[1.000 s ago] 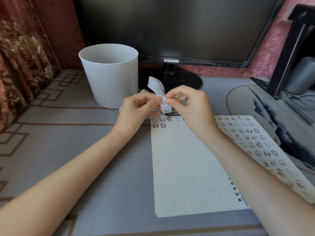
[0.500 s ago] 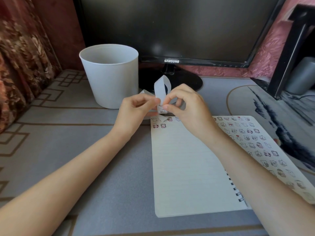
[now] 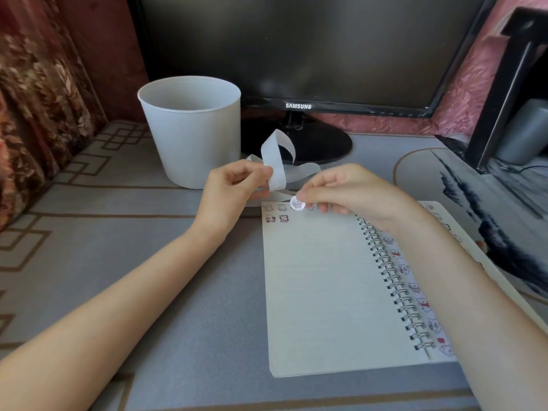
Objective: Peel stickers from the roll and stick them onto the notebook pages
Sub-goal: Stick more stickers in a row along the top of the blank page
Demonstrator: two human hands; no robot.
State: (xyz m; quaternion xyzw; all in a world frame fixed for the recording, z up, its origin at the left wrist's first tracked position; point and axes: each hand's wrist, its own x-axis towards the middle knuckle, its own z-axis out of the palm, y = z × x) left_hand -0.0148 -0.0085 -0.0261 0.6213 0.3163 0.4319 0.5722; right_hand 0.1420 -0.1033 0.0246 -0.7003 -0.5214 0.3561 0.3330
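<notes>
An open spiral notebook [image 3: 326,292] lies on the grey table, its left page lined with a few small stickers [image 3: 275,213] at the top left corner; the right page is covered with several stickers. My left hand [image 3: 231,194] pinches a curling white sticker strip [image 3: 277,161] just above the page's top edge. My right hand [image 3: 350,191] holds a small round sticker [image 3: 297,203] at its fingertips, right over the top row of the left page. Whether it touches the paper I cannot tell.
A white bucket [image 3: 192,134] stands behind my left hand. A black Samsung monitor [image 3: 296,54] on its round base [image 3: 299,140] fills the back. A black frame and grey cylinder [image 3: 525,132] sit far right. Patterned curtain [image 3: 38,84] at left.
My hands have parted: the right one pulled a round sticker off the strip and moved down-right to the page's top row. The left hand keeps the strip, whose loop has uncurled upward.
</notes>
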